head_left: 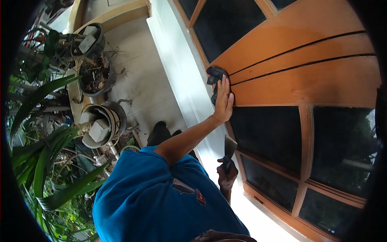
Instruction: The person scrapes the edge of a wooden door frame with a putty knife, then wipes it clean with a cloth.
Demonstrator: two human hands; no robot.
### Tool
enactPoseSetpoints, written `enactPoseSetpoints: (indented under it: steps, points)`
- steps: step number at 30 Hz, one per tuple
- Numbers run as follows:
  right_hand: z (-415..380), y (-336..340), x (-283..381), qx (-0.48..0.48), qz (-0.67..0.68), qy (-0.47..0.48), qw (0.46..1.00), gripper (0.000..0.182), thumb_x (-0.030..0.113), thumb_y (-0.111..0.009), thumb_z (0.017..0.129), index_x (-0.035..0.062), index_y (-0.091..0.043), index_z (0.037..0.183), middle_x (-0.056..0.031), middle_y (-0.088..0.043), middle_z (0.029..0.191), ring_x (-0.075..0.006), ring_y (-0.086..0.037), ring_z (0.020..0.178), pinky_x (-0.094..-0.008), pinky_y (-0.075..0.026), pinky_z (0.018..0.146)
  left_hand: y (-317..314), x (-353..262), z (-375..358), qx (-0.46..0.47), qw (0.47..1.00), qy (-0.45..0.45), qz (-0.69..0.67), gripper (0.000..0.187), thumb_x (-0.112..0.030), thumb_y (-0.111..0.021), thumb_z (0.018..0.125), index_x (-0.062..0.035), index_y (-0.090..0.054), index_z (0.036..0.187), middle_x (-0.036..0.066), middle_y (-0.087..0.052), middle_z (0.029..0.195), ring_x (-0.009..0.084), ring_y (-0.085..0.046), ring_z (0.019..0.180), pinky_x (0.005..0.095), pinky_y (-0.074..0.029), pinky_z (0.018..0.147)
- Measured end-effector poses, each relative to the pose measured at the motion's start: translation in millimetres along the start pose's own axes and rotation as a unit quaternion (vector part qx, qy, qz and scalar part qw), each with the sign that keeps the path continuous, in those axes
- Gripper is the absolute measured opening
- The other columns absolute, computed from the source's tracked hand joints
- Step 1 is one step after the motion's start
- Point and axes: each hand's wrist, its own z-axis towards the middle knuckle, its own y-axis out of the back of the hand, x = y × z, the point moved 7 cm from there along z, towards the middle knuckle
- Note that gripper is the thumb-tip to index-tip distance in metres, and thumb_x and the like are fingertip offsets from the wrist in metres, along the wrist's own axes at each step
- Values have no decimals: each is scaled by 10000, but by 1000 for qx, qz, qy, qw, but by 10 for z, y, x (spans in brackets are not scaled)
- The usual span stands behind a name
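Observation:
My left hand (223, 101) reaches across in front of me and presses a crumpled black cloth (215, 75) against the orange-brown wooden panel (282, 76). Its fingers lie extended over the cloth, close to the panel's edge by the white frame. Lower down, my right hand (228, 176) is wrapped round the dark handle of a scraper (230, 147). The flat blade points away from me and overlaps the edge of the window frame in this view.
Dark glass panes (266, 135) sit beside the panel. A white ledge (171, 60) runs along the wall, next to the tiled floor (141, 76). Plant pots (98, 76) and long-leaved plants (44, 177) stand on the left; one pot holds a pale block (99, 130).

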Motion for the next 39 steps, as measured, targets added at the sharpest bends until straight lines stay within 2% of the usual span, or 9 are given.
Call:
enactPoseSetpoints:
  steps: [3, 7, 14, 19, 25, 31, 34, 37, 39]
  points:
    - [238, -92, 218, 12, -36, 52, 998, 218, 82, -638, 784, -9, -648, 981, -38, -570, 636, -99, -510, 535, -245, -419, 527, 48, 89, 84, -19, 1000, 3, -8, 561, -232, -319, 1043, -18, -138, 1529, 197, -89, 1602, 411, -91, 1467, 429, -87, 1184]
    - [485, -167, 442, 25, -111, 142, 983, 214, 71, -668, 774, -15, -628, 965, -11, -515, 611, -73, -441, 504, -254, -359, 469, 131, 714, 281, -115, 985, 121, -52, 551, -237, -302, 1054, 0, -132, 1522, 192, -89, 1601, 338, -98, 1479, 361, -72, 1190]
    - [1017, -572, 536, 34, -99, 41, 994, 187, 87, -691, 774, -4, -637, 928, -5, -529, 610, -75, -471, 511, -248, -368, 478, 557, 1253, 1067, -159, 979, 120, -32, 554, -229, -324, 1049, 60, -171, 1496, 226, -183, 1573, 323, -145, 1473, 361, -93, 1189]
    - [1602, -1241, 1021, 68, -118, -39, 990, 234, 63, -665, 797, 6, -654, 1023, -17, -526, 615, -82, -459, 528, -250, -368, 504, 1056, 1510, 2039, -172, 965, 133, -148, 559, -223, -331, 1052, 96, -170, 1481, 218, -212, 1566, 265, -188, 1465, 320, -132, 1179]
    - [2141, -1797, 1427, 105, -121, -5, 987, 234, 70, -677, 800, 11, -647, 1024, -16, -536, 620, -76, -473, 542, -246, -378, 509, 1329, 1842, 2728, -146, 962, 208, -97, 557, -205, -352, 1049, 106, -173, 1474, 230, -169, 1576, 270, -192, 1463, 312, -149, 1174]
    - [2325, -2011, 1557, 135, -141, -17, 981, 232, 73, -686, 797, -12, -633, 1005, -34, -558, 640, -86, -497, 540, -246, -401, 514, 1005, 1500, 1764, -19, 985, 161, -65, 565, -173, -370, 1024, 59, -163, 1495, 244, -117, 1581, 393, -121, 1465, 396, -112, 1185]
    - [2422, -1997, 1717, 132, -124, 6, 983, 278, 83, -669, 818, -24, -621, 1070, -41, -578, 673, -95, -503, 544, -250, -405, 513, 1144, 1621, 2255, -68, 983, 147, -84, 548, -156, -353, 1028, 44, -165, 1503, 215, -132, 1588, 289, -117, 1480, 371, -86, 1189]
    - [2371, -1889, 1560, 137, -104, 8, 985, 347, 62, -617, 863, -49, -560, 1187, -100, -639, 808, -123, -590, 624, -262, -464, 552, 1356, 1962, 2863, -152, 953, 238, -110, 536, -101, -372, 1017, 43, -184, 1498, 205, -192, 1576, 288, -182, 1465, 359, -125, 1188]
    - [2440, -1917, 1651, 117, -106, 77, 984, 390, 52, -591, 893, -51, -497, 1257, -113, -642, 828, -128, -586, 633, -267, -469, 544, 1336, 1878, 2713, -117, 966, 214, -81, 543, -123, -383, 1008, 69, -199, 1481, 257, -197, 1555, 360, -195, 1450, 375, -160, 1180]
